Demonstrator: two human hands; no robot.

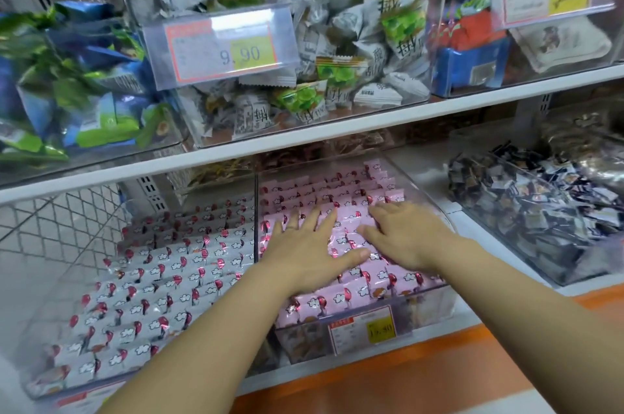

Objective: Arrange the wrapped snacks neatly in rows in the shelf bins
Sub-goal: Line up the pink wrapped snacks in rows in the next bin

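Pink wrapped snacks (354,192) lie in rows in a clear middle bin (425,187) on the lower shelf. My left hand (310,249) lies flat on them with fingers spread straight. My right hand (401,234) rests beside it on the same snacks, fingers extended toward the left. Neither hand holds a snack. White wrapped snacks (162,275) with red marks fill the clear bin (44,376) to the left in rows.
A bin of dark mixed sweets (547,211) sits at the right. The upper shelf (304,140) overhangs, carrying bins of green-and-white packets (337,52), blue-green packets (77,82) and price tags (223,45). An orange ledge (439,366) runs along the front.
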